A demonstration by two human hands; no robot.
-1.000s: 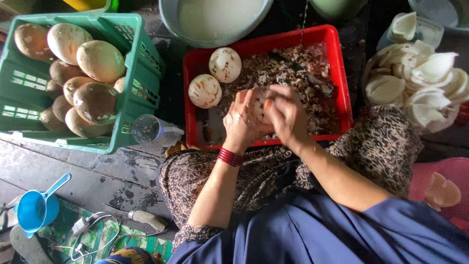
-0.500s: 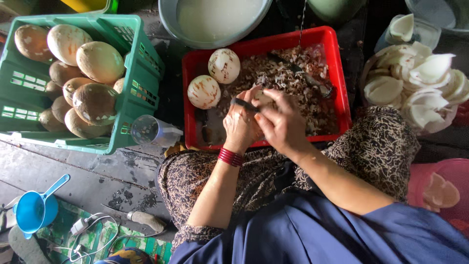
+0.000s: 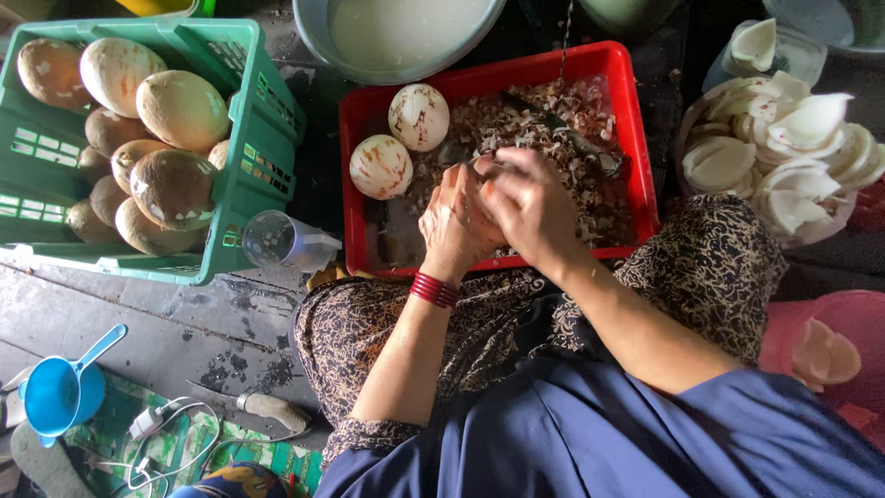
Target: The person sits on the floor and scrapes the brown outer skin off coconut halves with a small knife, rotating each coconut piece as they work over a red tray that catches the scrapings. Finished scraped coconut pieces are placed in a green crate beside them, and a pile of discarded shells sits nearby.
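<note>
My left hand and right hand closed together over red plastic tray; item in grip hidden, cannot tell what. Tray bed: brown flaky shavings, two round pale peeled coconuts. Green slatted crate at left, smooth tan coconuts. Curved white flesh pieces heaped at right.
</note>
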